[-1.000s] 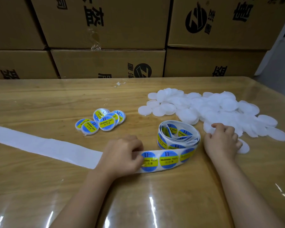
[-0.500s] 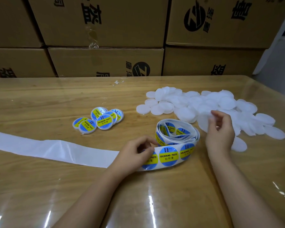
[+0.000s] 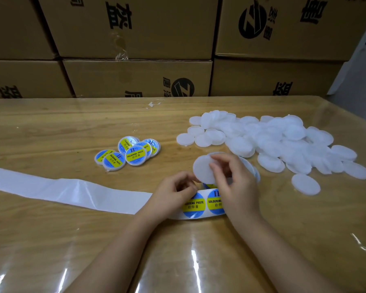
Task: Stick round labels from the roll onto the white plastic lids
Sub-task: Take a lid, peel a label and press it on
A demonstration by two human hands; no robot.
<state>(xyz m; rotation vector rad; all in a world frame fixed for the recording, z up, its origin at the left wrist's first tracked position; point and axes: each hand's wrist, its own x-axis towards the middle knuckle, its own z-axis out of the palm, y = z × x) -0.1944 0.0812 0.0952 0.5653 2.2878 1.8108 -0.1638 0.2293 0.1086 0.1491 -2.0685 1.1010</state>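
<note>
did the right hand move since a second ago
Yes. The right hand has left the pile of white lids and come leftward, toward the left hand; it now holds one lid near the label strip.

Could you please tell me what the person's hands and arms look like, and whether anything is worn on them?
Both are bare. The left hand and the right hand wear no gloves, and no ring, watch or bracelet shows. The left forearm and right forearm have no sleeves down to the picture's lower edge.
</note>
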